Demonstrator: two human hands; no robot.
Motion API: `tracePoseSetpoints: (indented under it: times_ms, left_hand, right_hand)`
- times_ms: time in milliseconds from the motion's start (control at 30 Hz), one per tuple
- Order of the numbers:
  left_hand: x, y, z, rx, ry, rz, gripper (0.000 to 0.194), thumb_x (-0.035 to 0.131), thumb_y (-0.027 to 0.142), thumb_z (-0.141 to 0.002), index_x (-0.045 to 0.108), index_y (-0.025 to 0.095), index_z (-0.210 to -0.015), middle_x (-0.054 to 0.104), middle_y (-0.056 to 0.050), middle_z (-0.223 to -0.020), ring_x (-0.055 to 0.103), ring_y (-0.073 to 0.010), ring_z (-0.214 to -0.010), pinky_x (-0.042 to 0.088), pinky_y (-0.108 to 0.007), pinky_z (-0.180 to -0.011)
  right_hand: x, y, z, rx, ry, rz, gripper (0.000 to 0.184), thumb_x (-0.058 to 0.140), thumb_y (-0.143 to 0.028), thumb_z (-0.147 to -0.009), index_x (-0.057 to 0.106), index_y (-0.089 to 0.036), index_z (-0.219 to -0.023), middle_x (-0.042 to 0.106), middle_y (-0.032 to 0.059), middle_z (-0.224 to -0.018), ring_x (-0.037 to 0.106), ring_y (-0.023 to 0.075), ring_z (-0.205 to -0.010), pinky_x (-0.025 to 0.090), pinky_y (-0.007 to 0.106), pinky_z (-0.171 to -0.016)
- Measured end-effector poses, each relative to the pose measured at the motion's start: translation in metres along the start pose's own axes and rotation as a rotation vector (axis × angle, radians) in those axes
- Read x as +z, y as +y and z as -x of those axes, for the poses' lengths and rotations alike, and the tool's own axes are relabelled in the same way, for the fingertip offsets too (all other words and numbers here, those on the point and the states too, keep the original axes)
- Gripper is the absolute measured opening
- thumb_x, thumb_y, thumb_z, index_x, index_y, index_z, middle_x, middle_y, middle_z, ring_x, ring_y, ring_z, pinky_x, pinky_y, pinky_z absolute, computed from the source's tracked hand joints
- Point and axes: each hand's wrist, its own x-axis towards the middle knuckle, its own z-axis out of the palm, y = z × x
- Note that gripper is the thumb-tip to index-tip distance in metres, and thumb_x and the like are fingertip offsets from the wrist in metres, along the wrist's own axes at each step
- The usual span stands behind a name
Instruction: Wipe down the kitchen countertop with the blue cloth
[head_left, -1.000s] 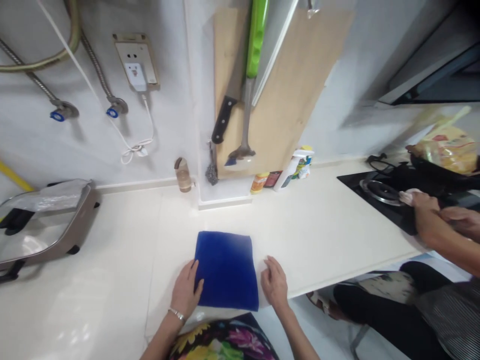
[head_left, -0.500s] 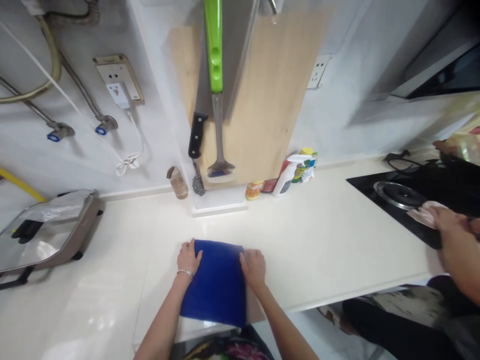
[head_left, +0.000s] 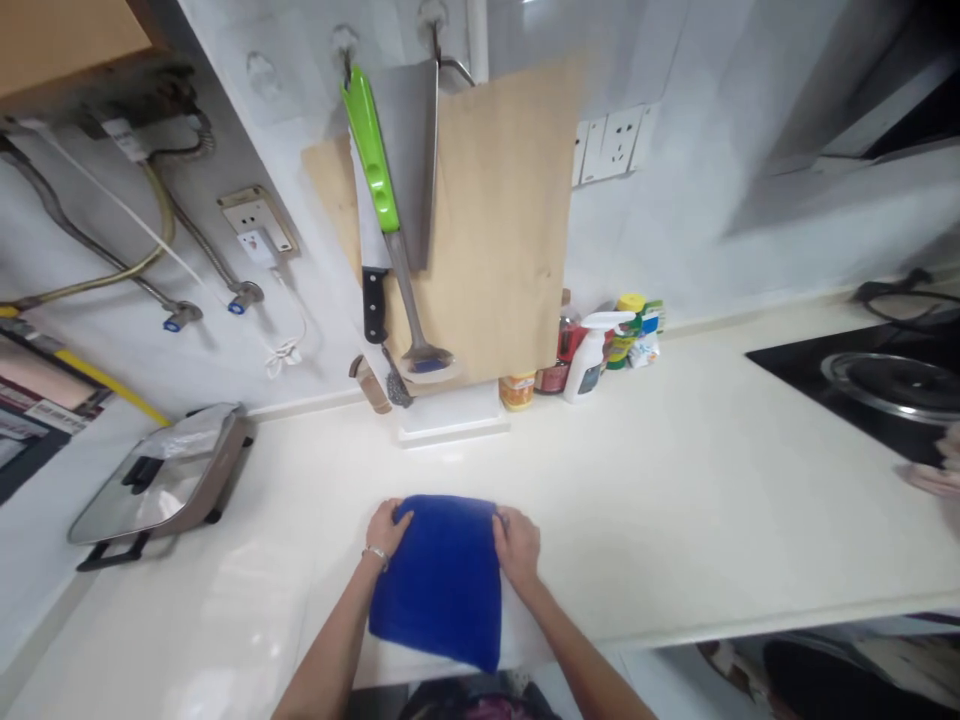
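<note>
Pinching the blue cloth [head_left: 439, 585] by its far corners, I see on my remote head view the left hand [head_left: 385, 528] and right hand [head_left: 519, 543] flanking it, its body stretching toward the near edge of the counter [head_left: 675, 520].

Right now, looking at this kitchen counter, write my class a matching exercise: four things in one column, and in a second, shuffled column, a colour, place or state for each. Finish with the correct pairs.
Column one:
1. Cloth
2. Green-handled utensil
3. Spray bottle
4. Lidded pan

Column two:
A. White, standing on the counter
B. Toward the left end of the counter, with a black knob on top
C. Blue, with the left hand and right hand at its far corners
D. Hanging in front of the wooden board

Pairs: 1-C, 2-D, 3-A, 4-B
</note>
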Motion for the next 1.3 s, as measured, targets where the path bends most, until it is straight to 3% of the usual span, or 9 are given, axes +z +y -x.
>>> tracePoseSetpoints:
  times_ms: [367, 533, 667, 733, 800, 900, 1000, 1133, 1300]
  left_hand:
    - [-0.032, 0.007, -0.063, 0.249, -0.021, 0.128, 0.024, 0.059, 0.042, -0.084, 0.060, 0.021, -0.095, 0.056, 0.005, -0.067, 0.054, -0.0128, -0.063, 0.048, -0.027, -0.067]
    - [-0.046, -0.011, -0.027, 0.519, -0.176, 0.151, 0.015, 0.056, 0.024, -0.082, 0.062, 0.022, -0.096, 0.069, -0.001, -0.093, 0.063, -0.0146, -0.084, 0.051, -0.029, -0.081]
    - [-0.046, -0.050, 0.029, 0.739, -0.365, 0.139, 0.024, 0.058, 0.009, -0.069, 0.065, 0.023, -0.087, 0.072, -0.002, -0.100, 0.066, -0.0165, -0.098, 0.052, -0.030, -0.091]
    - [-0.046, -0.070, 0.049, 0.848, -0.395, 0.116, 0.029, 0.058, 0.010, -0.072, 0.067, 0.024, -0.096, 0.072, -0.004, -0.113, 0.064, -0.0187, -0.111, 0.051, -0.034, -0.099]
    - [-0.047, -0.085, 0.059, 0.890, -0.366, 0.100, 0.032, 0.057, 0.017, -0.081, 0.066, 0.024, -0.111, 0.069, -0.007, -0.125, 0.060, -0.0196, -0.121, 0.049, -0.038, -0.105]
    - [-0.052, -0.100, 0.059, 0.760, -0.276, 0.098, 0.037, 0.051, 0.028, -0.091, 0.062, 0.024, -0.127, 0.066, -0.008, -0.131, 0.058, -0.0194, -0.126, 0.045, -0.041, -0.111]
    - [-0.054, -0.114, 0.049, 0.483, -0.166, 0.034, 0.047, 0.047, 0.035, -0.094, 0.055, 0.021, -0.138, 0.057, -0.010, -0.144, 0.046, -0.0220, -0.139, 0.035, -0.044, -0.119]
    - [-0.046, -0.138, 0.042, 0.056, 0.004, -0.161, 0.064, 0.046, 0.041, -0.093, 0.044, 0.012, -0.149, 0.037, -0.015, -0.160, 0.019, -0.0325, -0.152, 0.020, -0.054, -0.123]
    - [-0.035, -0.158, 0.045, 0.015, 0.035, -0.291, 0.069, 0.037, 0.046, -0.095, 0.036, 0.011, -0.154, 0.022, -0.012, -0.166, 0.007, -0.0336, -0.154, 0.012, -0.053, -0.125]
  right_hand:
    - [-0.003, -0.046, -0.061, 0.101, 0.041, -0.273, 0.048, 0.053, -0.068, -0.077, 0.059, -0.021, -0.084, 0.067, 0.0035, -0.080, 0.060, 0.0185, -0.075, 0.050, 0.033, -0.073]
    - [-0.026, -0.060, -0.009, 0.060, -0.008, -0.298, 0.039, 0.062, -0.059, -0.078, 0.061, -0.021, -0.087, 0.069, 0.0031, -0.086, 0.062, 0.0186, -0.083, 0.051, 0.033, -0.081]
    - [-0.053, -0.040, 0.063, -0.012, -0.221, -0.166, 0.027, 0.062, -0.048, -0.081, 0.064, -0.022, -0.083, 0.072, 0.0049, -0.092, 0.064, 0.0217, -0.091, 0.050, 0.036, -0.089]
    - [-0.062, -0.026, 0.090, -0.031, -0.336, -0.111, 0.024, 0.056, -0.045, -0.084, 0.065, -0.022, -0.086, 0.074, 0.0064, -0.103, 0.066, 0.0231, -0.100, 0.050, 0.038, -0.094]
    - [-0.065, -0.017, 0.101, -0.012, -0.299, -0.043, 0.024, 0.051, -0.042, -0.086, 0.065, -0.023, -0.089, 0.074, 0.0068, -0.108, 0.067, 0.0231, -0.103, 0.051, 0.038, -0.094]
    - [-0.049, -0.019, 0.093, -0.039, -0.093, 0.131, 0.028, 0.044, -0.038, -0.090, 0.066, -0.023, -0.098, 0.074, 0.0082, -0.108, 0.067, 0.0231, -0.101, 0.053, 0.040, -0.093]
    - [-0.006, -0.039, 0.081, -0.231, -0.028, 0.320, 0.036, 0.037, -0.030, -0.092, 0.066, -0.019, -0.111, 0.072, 0.0118, -0.113, 0.065, 0.0253, -0.108, 0.050, 0.047, -0.101]
    - [0.062, -0.065, 0.091, -0.529, -0.275, 0.581, 0.047, 0.042, -0.025, -0.093, 0.057, -0.017, -0.136, 0.057, 0.0127, -0.142, 0.042, 0.0299, -0.140, 0.033, 0.054, -0.118]
    - [0.088, -0.062, 0.108, -0.620, -0.477, 0.767, 0.057, 0.044, -0.030, -0.095, 0.038, -0.030, -0.152, 0.032, 0.0036, -0.162, 0.022, 0.0352, -0.151, 0.014, 0.069, -0.119]
